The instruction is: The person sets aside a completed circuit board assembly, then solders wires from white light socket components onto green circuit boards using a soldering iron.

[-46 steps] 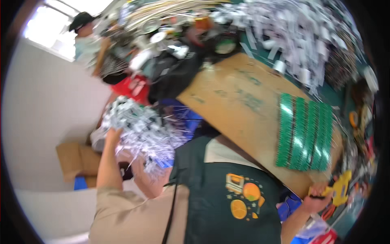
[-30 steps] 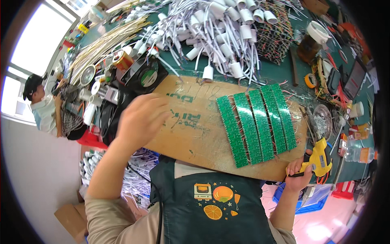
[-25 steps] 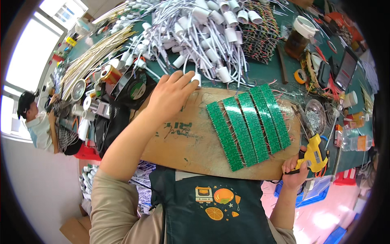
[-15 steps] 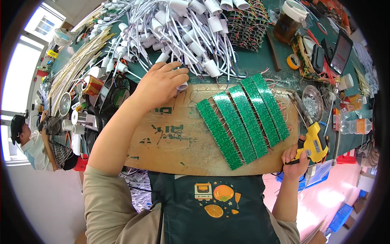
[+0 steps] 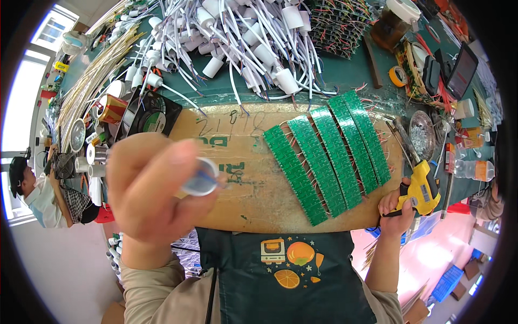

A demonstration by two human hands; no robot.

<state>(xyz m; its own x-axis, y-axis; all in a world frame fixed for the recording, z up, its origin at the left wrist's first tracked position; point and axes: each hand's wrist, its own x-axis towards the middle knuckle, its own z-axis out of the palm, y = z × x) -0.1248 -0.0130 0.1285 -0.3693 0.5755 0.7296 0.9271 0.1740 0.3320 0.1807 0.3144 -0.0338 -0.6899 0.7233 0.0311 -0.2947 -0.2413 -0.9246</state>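
Note:
My left hand [image 5: 154, 189] is raised close over the left part of the brown board, blurred, its fingers closed round a white cylindrical lamp socket [image 5: 198, 189]. The socket's open round end shows, with something bluish inside. At the right, my right hand [image 5: 396, 208] grips the black handle of a yellow soldering gun [image 5: 421, 191], whose metal tip points up and away. Between the hands, several green circuit board strips [image 5: 326, 167] joined by thin wires lie slanted on the brown board [image 5: 243, 208]. A big heap of white sockets with cables [image 5: 253, 38] lies beyond.
A black fan [image 5: 154, 116] stands at the left beside a red-and-gold can [image 5: 109, 108]. Stacked wired boards [image 5: 340, 27], a lidded jar [image 5: 394, 24], orange tape [image 5: 398, 76], a phone [image 5: 463, 70] and a metal dish [image 5: 422, 132] are at the right. Another person [image 5: 38, 189] sits far left.
My left hand has come back from the edge of the heap toward me, lifting a white socket with it. The right hand keeps its hold on the soldering gun, nearly still.

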